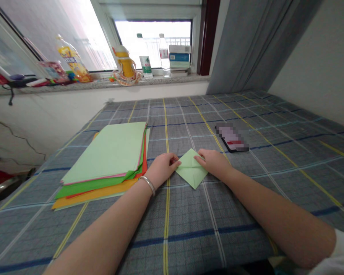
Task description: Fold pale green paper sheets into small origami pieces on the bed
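Observation:
A small light green folded paper (192, 173) lies like a diamond on the checked cloth, with creases across its middle. At its left corner, the thumb and fingers of my left hand (164, 167) pinch the edge; a silver bangle circles that wrist. My right hand (213, 160) has its fingers closed on the paper's upper right edge, the thumb resting on top. Both hands are low, close to the cloth.
A stack of coloured paper (109, 149) lies to the left, light green on top. A phone (232, 138) is at the right. Bottles, a yellow cup (125, 65) and boxes (179, 56) stand on the windowsill (100, 84) beyond the checked cloth (252, 229).

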Action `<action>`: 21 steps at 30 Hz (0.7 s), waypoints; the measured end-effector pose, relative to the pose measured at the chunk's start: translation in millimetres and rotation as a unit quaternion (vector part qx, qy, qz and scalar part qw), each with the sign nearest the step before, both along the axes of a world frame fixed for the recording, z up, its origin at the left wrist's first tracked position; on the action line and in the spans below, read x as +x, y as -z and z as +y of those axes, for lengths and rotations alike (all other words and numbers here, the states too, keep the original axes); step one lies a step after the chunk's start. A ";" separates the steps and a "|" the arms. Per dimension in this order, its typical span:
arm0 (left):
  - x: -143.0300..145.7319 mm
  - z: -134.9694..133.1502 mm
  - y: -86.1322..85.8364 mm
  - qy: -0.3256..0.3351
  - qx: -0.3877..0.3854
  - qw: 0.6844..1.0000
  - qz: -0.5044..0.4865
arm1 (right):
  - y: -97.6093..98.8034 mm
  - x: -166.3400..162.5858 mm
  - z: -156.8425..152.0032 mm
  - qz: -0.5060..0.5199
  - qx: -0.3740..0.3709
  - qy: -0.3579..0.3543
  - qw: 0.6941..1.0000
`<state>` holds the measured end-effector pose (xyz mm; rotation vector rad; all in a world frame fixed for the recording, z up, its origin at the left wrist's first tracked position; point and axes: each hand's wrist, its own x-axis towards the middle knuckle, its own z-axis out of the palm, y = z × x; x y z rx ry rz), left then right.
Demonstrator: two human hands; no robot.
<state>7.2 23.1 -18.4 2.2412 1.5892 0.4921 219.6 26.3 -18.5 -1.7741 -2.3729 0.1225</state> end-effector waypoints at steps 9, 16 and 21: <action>-15.1 0.4 -11.9 0.006 -0.086 0.996 0.028 | -3.0 2.1 -0.1 0.029 -0.006 0.023 0.999; -12.8 -2.0 -15.2 -0.001 -0.082 0.993 0.080 | -1.7 0.1 -1.2 0.007 0.003 0.018 1.000; -6.5 -10.4 -18.4 -0.011 -0.054 0.991 0.126 | -2.1 0.9 -2.2 -0.012 0.015 0.018 1.000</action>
